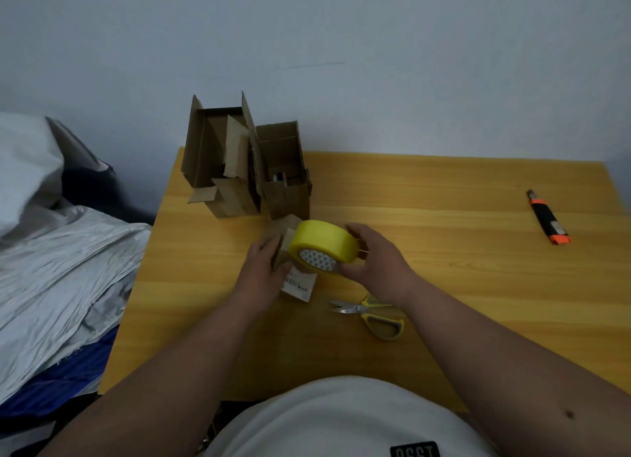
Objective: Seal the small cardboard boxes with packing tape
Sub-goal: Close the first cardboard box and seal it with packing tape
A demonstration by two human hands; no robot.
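A small cardboard box (297,286) with a white label lies on the yellow wooden table (444,224), mostly hidden by my hands and the tape. My left hand (263,269) grips the box on its left side. My right hand (375,262) holds a roll of yellow packing tape (321,243) over the box, fingers curled round its right edge. Two taller open cardboard boxes (222,159) (285,170) stand at the table's back left, flaps up.
Yellow-handled scissors (372,313) lie just right of the box, under my right forearm. An orange and black utility knife (548,217) lies at the far right. A bed with grey and blue bedding (58,269) borders the table's left edge. A wall stands behind.
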